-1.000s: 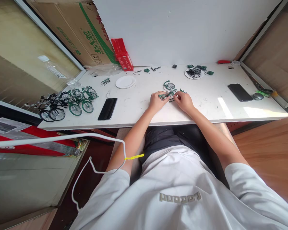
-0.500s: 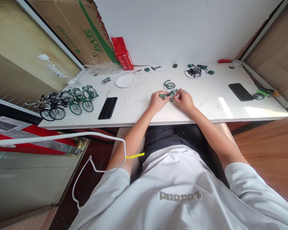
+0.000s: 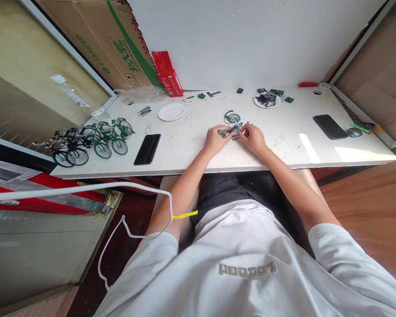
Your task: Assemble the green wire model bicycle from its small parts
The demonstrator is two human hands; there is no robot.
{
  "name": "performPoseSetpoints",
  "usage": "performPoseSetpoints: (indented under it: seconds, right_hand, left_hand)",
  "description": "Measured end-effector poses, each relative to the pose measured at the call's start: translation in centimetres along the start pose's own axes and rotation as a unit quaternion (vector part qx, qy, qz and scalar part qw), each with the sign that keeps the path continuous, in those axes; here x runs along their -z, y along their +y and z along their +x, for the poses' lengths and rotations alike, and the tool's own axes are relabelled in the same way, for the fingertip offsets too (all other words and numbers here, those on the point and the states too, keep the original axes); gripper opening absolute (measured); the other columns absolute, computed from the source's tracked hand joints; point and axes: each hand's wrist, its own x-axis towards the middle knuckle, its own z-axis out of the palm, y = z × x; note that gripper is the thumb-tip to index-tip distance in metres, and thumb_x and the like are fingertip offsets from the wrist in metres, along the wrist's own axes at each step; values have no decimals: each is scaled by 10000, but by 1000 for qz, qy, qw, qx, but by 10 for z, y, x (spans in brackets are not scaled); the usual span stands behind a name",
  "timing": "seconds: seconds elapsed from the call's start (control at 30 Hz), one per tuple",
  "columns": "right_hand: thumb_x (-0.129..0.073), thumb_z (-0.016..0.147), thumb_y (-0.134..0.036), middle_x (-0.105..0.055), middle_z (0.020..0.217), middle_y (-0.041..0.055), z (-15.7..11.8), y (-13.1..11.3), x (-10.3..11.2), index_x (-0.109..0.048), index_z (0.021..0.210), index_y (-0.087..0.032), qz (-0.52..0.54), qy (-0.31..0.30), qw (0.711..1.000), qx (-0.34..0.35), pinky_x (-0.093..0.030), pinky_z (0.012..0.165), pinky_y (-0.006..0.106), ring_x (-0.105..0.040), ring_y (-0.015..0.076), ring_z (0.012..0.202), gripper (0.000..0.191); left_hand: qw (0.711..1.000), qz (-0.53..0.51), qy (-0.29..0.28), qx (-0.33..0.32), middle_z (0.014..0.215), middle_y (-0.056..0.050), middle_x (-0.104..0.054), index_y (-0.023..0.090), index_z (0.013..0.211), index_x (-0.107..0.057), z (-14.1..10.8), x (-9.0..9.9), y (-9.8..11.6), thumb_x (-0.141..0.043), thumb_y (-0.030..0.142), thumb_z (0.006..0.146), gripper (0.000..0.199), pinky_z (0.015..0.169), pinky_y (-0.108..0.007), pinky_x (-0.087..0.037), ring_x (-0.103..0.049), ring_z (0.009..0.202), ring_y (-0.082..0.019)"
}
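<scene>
Both hands are close together over the white table, at a small green model bicycle [image 3: 236,126] that is partly covered by fingers. My left hand [image 3: 217,138] is closed on its left part. My right hand [image 3: 252,138] pinches at its right side, thumb and fingertips together; what lies between those fingertips is too small to make out. Just beyond the hands lies a wheel with a green curved mudguard [image 3: 232,117]. Small dark parts show on the table under and right of the fingers.
Several finished-looking model bicycles [image 3: 102,136] stand at the left, near a phone [image 3: 147,149]. A white plate [image 3: 172,112], a red box [image 3: 169,77] and a plate of black parts [image 3: 267,100] are farther back. Another phone [image 3: 330,126] lies right. A white cable [image 3: 145,187] hangs at front left.
The hands keep almost the same pose on the model bicycle. The whole view has shifted very slightly; nothing has visibly been taken or let go.
</scene>
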Motion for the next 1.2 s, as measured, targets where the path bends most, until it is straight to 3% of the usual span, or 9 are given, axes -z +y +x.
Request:
performPoseSetpoints:
  seconds: [0.37, 0.57, 0.67, 1.07, 1.2]
  right_hand:
    - [-449, 1159, -445, -713, 808, 94, 0, -1, 1, -665, 902, -240, -31, -19, 999, 26, -348, 710, 355, -594, 256, 743, 394]
    - [-590, 1100, -490, -700, 763, 48, -1, -3, 0, -726, 1074, -223, -12, 2, 1000, 0, -364, 700, 343, -601, 235, 700, 300]
    - [-660, 1042, -443, -703, 765, 38, -1, -2, -1, -727, 1060, -221, -8, 11, 1000, 4, -381, 705, 335, -597, 221, 688, 233]
    - [-479, 1128, -433, -697, 757, 79, 0, -3, 0, -680, 911, -235, -42, -22, 999, 20, -336, 691, 354, -586, 245, 709, 356]
    - [-543, 1102, -450, -710, 771, 67, -1, -5, 0, -710, 1018, -228, -38, -16, 999, 1, -358, 705, 348, -614, 249, 726, 290]
  left_hand:
    - [1000, 0, 4, 3, 1046, -99, -888, 199, 1027, -878, 0, 1, 2, -897, 138, 903, 140, 876, -322, -645, -846, 950, -238]
    - [1000, -2, 6, -4, 1049, -103, -886, 196, 1028, -878, 0, 0, 1, -892, 133, 900, 143, 886, -334, -641, -844, 956, -245]
    - [1000, 4, 2, 3, 1055, -106, -886, 198, 1031, -877, 0, 1, 1, -888, 147, 905, 136, 884, -335, -644, -842, 961, -245]
    - [1000, 4, -5, 15, 1057, -103, -886, 207, 1028, -885, 0, 2, 5, -875, 144, 901, 142, 876, -341, -645, -842, 940, -248]
    - [1000, 8, -5, 25, 1070, -101, -889, 212, 1033, -885, 1, 1, 5, -878, 160, 904, 139, 902, -343, -655, -845, 966, -250]
